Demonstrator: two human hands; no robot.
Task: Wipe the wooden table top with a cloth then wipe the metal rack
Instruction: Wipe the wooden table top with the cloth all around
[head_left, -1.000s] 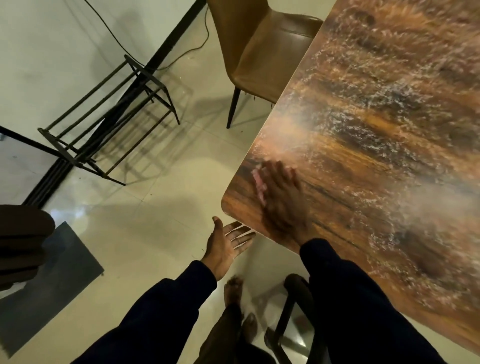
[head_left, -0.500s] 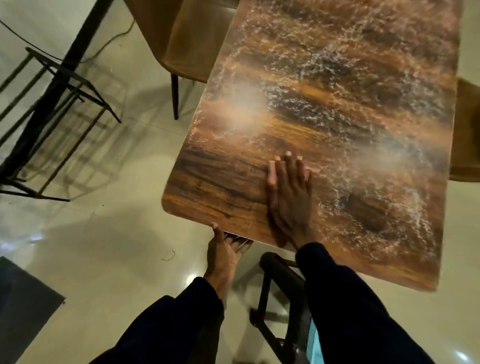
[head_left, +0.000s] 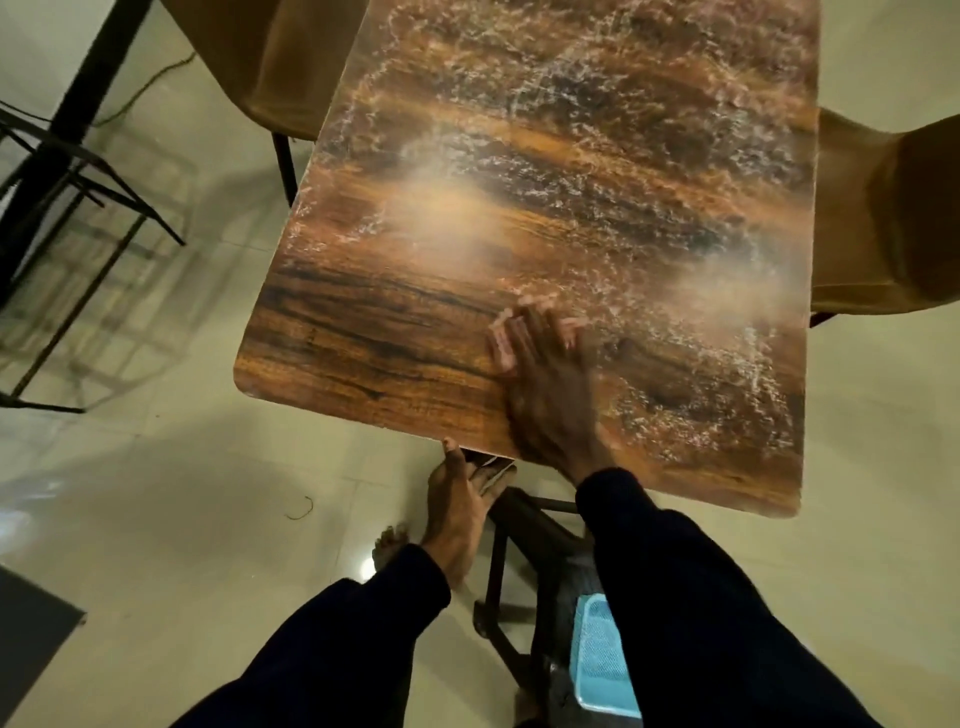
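The wooden table top fills the upper middle of the head view, dusted with white streaks except for a darker strip near its front edge. My right hand lies flat on that strip, blurred by motion, pressing a pinkish cloth that shows past my fingertips. My left hand sits below the front edge, palm up, thumb touching the edge and fingers spread under the top; it holds nothing. The black metal rack stands on the floor at the far left.
A brown chair stands at the table's far left side and another at its right side. A black frame with a light blue mesh item is under the table front. A dark mat lies lower left.
My right hand and the cloth have slid right from the table's left corner along the front strip. My left hand has gone from beside the corner to under the front edge.
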